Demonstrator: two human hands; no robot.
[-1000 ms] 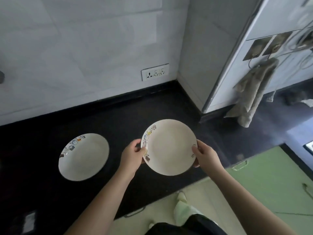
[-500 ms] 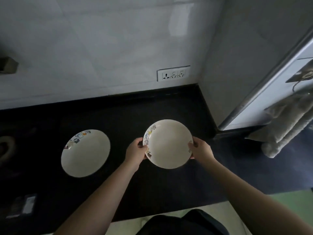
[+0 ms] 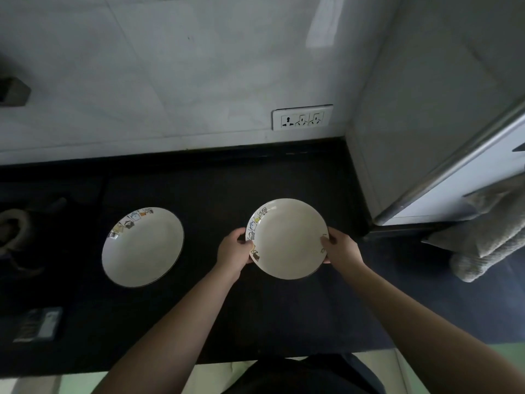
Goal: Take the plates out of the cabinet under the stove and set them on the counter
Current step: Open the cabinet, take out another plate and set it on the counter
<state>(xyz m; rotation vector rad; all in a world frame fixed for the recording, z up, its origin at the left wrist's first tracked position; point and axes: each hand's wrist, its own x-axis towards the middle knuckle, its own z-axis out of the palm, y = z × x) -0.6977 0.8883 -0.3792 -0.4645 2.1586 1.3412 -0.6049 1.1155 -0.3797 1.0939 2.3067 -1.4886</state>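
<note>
Black counter [image 3: 216, 308] across the near scene, white wall with a socket plate [image 3: 302, 117] at the far side. On the counter to the left, one white plate [image 3: 143, 248] lying flat; to the right, a second plate [image 3: 287, 240] held over the counter. Gripping that second plate's rim on either side, left hand [image 3: 234, 248] and right hand [image 3: 341, 247], fingers curled round the edge.

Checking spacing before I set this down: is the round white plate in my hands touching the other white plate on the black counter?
Apart. The head view shows bare black counter between the held plate and the resting plate.
</note>
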